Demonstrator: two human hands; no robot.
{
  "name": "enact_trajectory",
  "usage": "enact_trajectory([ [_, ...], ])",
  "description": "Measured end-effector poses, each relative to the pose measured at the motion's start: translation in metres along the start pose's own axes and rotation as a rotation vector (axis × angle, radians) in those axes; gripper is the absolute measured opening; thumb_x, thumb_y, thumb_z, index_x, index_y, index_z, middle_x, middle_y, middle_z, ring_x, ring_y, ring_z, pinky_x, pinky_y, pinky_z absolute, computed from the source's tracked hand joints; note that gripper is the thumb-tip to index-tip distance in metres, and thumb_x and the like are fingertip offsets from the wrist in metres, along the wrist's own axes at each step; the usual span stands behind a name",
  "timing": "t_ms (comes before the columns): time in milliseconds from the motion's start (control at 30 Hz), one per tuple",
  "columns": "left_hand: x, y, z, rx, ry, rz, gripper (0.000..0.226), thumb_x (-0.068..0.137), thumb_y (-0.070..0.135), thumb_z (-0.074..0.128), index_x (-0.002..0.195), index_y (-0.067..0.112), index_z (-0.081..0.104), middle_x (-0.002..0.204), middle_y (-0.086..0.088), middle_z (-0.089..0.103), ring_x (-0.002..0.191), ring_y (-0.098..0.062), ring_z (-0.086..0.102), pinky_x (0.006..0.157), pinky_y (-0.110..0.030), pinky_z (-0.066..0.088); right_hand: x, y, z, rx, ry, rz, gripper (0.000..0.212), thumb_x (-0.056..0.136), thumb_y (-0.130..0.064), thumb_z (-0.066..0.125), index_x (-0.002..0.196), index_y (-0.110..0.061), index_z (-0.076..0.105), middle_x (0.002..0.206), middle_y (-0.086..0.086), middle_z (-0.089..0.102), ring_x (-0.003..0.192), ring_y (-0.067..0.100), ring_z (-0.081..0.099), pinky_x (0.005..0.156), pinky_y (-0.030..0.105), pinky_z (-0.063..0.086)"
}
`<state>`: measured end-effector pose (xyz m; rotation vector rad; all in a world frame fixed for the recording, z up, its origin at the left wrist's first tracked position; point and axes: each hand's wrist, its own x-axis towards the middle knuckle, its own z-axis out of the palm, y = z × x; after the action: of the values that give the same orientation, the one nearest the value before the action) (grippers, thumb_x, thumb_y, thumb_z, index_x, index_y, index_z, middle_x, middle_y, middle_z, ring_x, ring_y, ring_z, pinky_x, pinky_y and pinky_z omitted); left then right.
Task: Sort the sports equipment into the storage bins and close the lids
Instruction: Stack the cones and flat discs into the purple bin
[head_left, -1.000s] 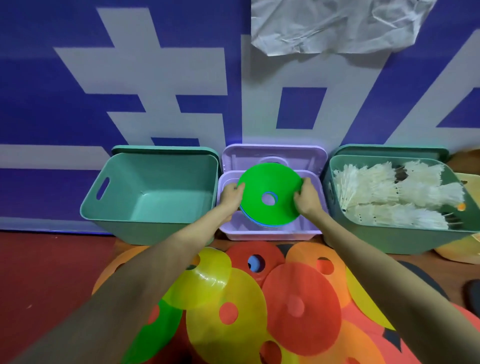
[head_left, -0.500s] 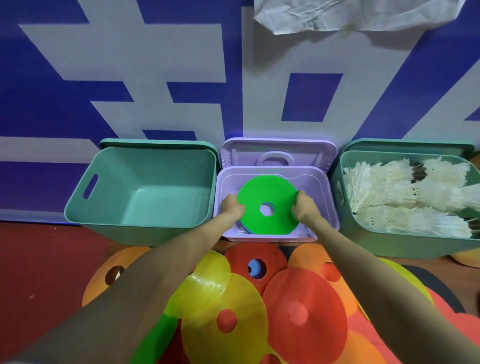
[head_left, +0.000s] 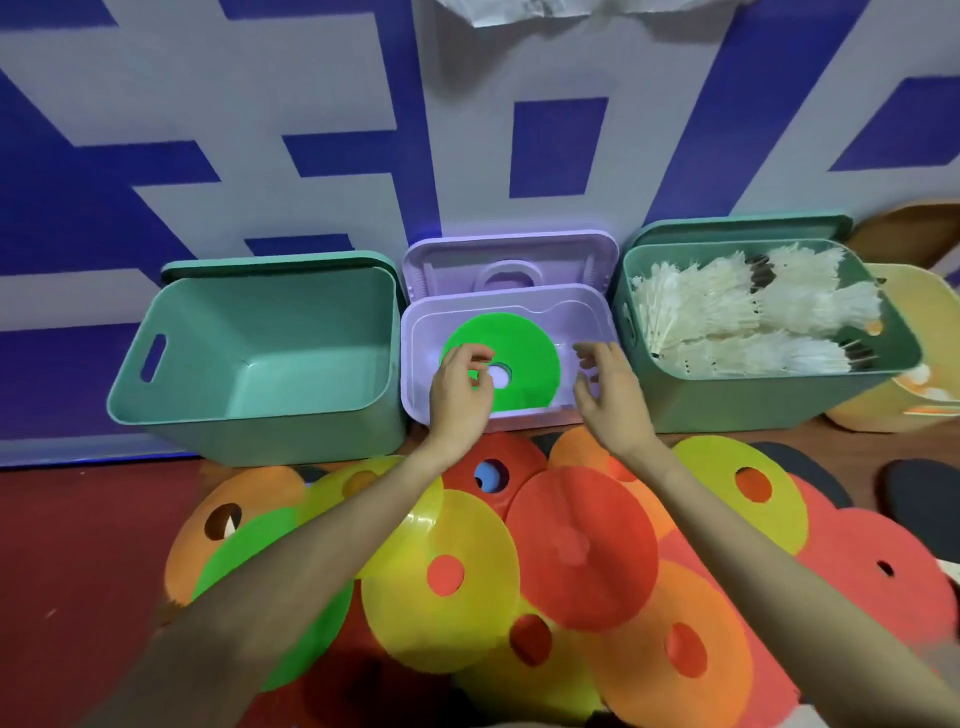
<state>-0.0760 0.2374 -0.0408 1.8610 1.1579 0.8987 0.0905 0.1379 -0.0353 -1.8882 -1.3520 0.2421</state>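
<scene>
Three bins sit in a row against the blue-and-white wall (head_left: 311, 130), lids open.

Left hand (head_left: 460, 395) hovers over the near-left part of the lilac bin (head_left: 415, 332), fingers loosely curled, nothing in them. Can't tell if the fingertips touch the disc below. Right hand (head_left: 608, 389) is over the bin's near-right corner, fingers relaxed and spread, also holding nothing. Both grips are apart and empty.

Green disc (head_left: 519, 353) lies flat in the bottom of the lilac bin, between the two hands and just beyond the fingertips; the left hand covers its near-left edge. Hole in its middle shows, just right of the left fingers. Lilac lid (head_left: 511, 260) stands propped behind the bin, beyond both hands.

Left of the left hand: teal bin (head_left: 249, 358), touching or just beside the lilac one, with its lid behind it. Right of the right hand: green bin (head_left: 769, 395) filled with white shuttlecocks (head_left: 727, 312) lying on their sides, lid behind it too. A yellowish container (head_left: 909, 405) sits past that bin, partly hidden.

Near side of the hands, under both forearms: pile of flat discs (head_left: 582, 545) on the red floor (head_left: 78, 545), overlapping — red, orange, yellow, green. A blue one shows through the hole of a red disc just behind the wrists. Dark discs (head_left: 919, 499) lie at the far right of the pile.

White crumpled sheet (head_left: 545, 10) hangs on the wall above, cut off by the frame.
</scene>
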Motion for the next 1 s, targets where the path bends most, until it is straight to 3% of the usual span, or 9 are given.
enact_trajectory([
  [67,-0.029,0.008,0.003,-0.004,-0.052,0.118,0.025,0.081,-0.008,0.051,0.097,0.007,0.064,0.099,-0.007,0.064,0.086,-0.016,0.061,0.072,-0.019,0.047,-0.04,-0.003,-0.015,0.015,0.108,-0.003,0.027,0.087,-0.006,0.047,0.113,-0.004,0.055,0.105,0.009,0.055,0.093,0.019,0.054,0.08,0.028,0.043],
  [167,-0.061,0.005,0.014,0.067,-0.229,0.211,0.026,0.081,-0.006,0.051,0.1,0.006,0.065,0.099,-0.007,0.066,0.092,-0.02,0.062,0.079,-0.03,0.05,-0.097,0.014,-0.022,-0.039,0.16,0.123,0.025,0.085,-0.004,0.053,0.11,-0.005,0.055,0.099,0.006,0.054,0.091,0.022,0.054,0.079,0.032,0.044],
  [333,-0.083,-0.008,0.035,0.502,-0.679,0.239,0.044,0.086,0.017,0.059,0.13,0.012,0.052,0.129,-0.007,0.054,0.123,-0.026,0.047,0.102,-0.038,0.037,-0.162,0.049,-0.023,-0.212,0.024,0.522,0.036,0.082,-0.004,0.064,0.114,0.007,0.052,0.106,0.022,0.055,0.103,0.038,0.051,0.089,0.042,0.039],
  [433,-0.091,-0.008,0.044,0.748,-0.755,0.276,0.052,0.09,0.026,0.054,0.138,0.012,0.04,0.134,-0.01,0.048,0.128,-0.029,0.042,0.104,-0.039,0.033,-0.183,0.053,-0.023,-0.235,-0.105,0.645,0.046,0.086,-0.01,0.065,0.123,0.009,0.046,0.113,0.026,0.055,0.111,0.04,0.049,0.092,0.041,0.038],
  [567,-0.098,-0.006,0.052,0.849,-0.771,0.245,0.051,0.09,0.028,0.054,0.136,0.011,0.04,0.133,-0.012,0.051,0.127,-0.031,0.043,0.104,-0.04,0.033,-0.191,0.053,-0.02,-0.161,-0.148,0.717,0.043,0.088,-0.009,0.061,0.126,0.007,0.047,0.11,0.026,0.062,0.105,0.039,0.058,0.084,0.04,0.042],
  [700,-0.099,-0.008,0.054,0.573,-0.791,0.186,0.049,0.089,0.023,0.057,0.135,0.011,0.044,0.129,-0.014,0.054,0.124,-0.032,0.048,0.102,-0.041,0.038,-0.182,0.05,-0.027,-0.052,-0.109,0.729,0.021,0.088,-0.005,0.061,0.106,0.006,0.064,0.101,0.022,0.068,0.093,0.034,0.063,0.074,0.034,0.041],
  [833,-0.1,0.001,0.053,0.138,-0.659,0.031,0.056,0.087,0.008,0.062,0.139,0.013,0.042,0.121,-0.01,0.062,0.111,-0.025,0.059,0.096,-0.038,0.047,-0.179,0.043,-0.049,0.024,0.094,0.676,0.015,0.094,-0.007,0.054,0.101,-0.001,0.066,0.081,0.011,0.063,0.071,0.023,0.053,0.059,0.03,0.03],
  [933,-0.099,0.016,0.055,-0.142,-0.556,-0.18,0.068,0.087,0.0,0.064,0.145,0.012,0.031,0.113,-0.013,0.062,0.098,-0.022,0.062,0.088,-0.033,0.05,-0.181,0.044,-0.072,0.088,0.249,0.644,0.015,0.095,-0.006,0.05,0.1,-0.004,0.064,0.081,0.006,0.059,0.071,0.02,0.05,0.057,0.03,0.031],
  [1000,-0.1,0.027,0.054,-0.267,-0.539,-0.34,0.06,0.088,-0.001,0.064,0.141,0.009,0.039,0.107,-0.014,0.063,0.087,-0.016,0.063,0.079,-0.024,0.051,-0.18,0.048,-0.086,0.176,0.289,0.661,0.014,0.095,-0.003,0.05,0.096,-0.006,0.063,0.081,0.004,0.059,0.072,0.019,0.049,0.056,0.024,0.034],
])
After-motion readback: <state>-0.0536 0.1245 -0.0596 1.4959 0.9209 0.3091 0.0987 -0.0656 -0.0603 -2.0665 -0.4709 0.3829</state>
